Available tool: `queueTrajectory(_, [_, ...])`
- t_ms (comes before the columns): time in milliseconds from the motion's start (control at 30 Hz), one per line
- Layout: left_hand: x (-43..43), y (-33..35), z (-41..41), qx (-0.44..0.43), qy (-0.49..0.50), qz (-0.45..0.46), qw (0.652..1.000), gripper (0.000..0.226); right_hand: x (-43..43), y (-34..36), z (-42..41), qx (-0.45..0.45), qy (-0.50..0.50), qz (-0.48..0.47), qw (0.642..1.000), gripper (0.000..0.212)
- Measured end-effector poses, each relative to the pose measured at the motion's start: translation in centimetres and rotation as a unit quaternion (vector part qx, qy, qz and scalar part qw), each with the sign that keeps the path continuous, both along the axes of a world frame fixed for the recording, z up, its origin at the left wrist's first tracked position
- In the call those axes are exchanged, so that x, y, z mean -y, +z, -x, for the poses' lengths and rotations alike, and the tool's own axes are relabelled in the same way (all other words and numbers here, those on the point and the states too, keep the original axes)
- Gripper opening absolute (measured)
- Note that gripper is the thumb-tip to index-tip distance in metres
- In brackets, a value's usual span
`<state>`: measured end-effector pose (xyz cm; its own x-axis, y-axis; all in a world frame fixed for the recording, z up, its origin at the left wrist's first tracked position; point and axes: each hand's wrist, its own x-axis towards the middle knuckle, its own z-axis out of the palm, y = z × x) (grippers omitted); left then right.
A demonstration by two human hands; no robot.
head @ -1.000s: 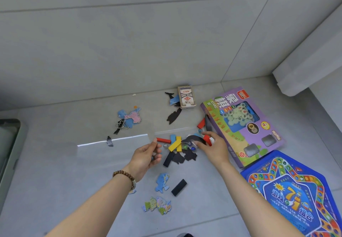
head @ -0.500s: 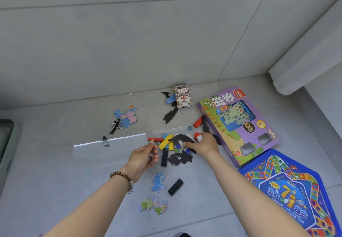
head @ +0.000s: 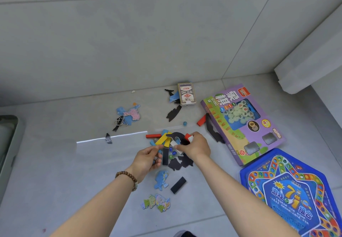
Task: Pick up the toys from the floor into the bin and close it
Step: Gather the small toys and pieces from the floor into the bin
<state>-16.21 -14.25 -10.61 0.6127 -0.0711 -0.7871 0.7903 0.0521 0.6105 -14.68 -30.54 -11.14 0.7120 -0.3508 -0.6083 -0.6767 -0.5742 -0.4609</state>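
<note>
Our right hand [head: 196, 148] has slid left from beside the purple box [head: 240, 125] onto the heap of loose toys [head: 163, 140], nearly meeting our left hand [head: 146, 160]. Its grip is clenched on a white block [head: 174, 144] and a red block [head: 187, 136]. The left fingers curl, but we cannot tell whether they grasp anything. The toys lie on the floor, well apart from the bin [head: 9, 144] at the left edge. We judge the blocks light and stiff, easily pinched by their sides. The marbles [head: 174, 152] look slick and best scooped, and the flat puzzle pieces [head: 161, 180] need lifting by an edge.
</note>
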Motion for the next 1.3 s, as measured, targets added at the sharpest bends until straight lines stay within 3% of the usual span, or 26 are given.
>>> queueTrajectory(200, [0.3, 0.1, -0.2, -0.005, -0.004, 0.016, 1.0, 0.026, -0.2, 0.2, 0.2, -0.005, -0.021, -0.033, 0.999, 0.069])
queueTrajectory(433, [0.2, -0.2, -0.1, -0.021, -0.004, 0.034, 0.999, 0.027, 0.5, -1.0, 0.5, 0.008, -0.03, -0.08, 0.996, 0.036])
queueTrajectory(600, [-0.7, 2.0, -1.2, 0.002, -0.011, 0.01, 1.0, 0.028, 0.2, 1.4, -0.3, 0.057, -0.011, -0.139, 0.989, 0.044])
queueTrajectory(733, [-4.9, 7.4, -3.8, 0.063, 0.001, -0.018, 0.998, 0.031, -2.4, 7.2, -2.1, 0.095, 0.01, -0.213, 0.972, 0.052])
queueTrajectory(1033, [-24.8, 25.3, -1.7, 0.232, 0.125, -0.171, 0.949, 0.041, -21.4, 24.5, -4.9, 0.115, 0.177, -0.288, 0.934, 0.061])
queueTrajectory(1200, [-38.8, 28.9, 4.2, 0.258, 0.235, -0.247, 0.904, 0.04, -36.6, 30.2, -2.3, 0.065, 0.335, -0.33, 0.88, 0.021])
queueTrajectory(1300, [-45.6, 27.9, 8.4, 0.22, 0.306, -0.237, 0.895, 0.035, -45.3, 30.8, -0.2, 0.037, 0.395, -0.341, 0.852, 0.016])
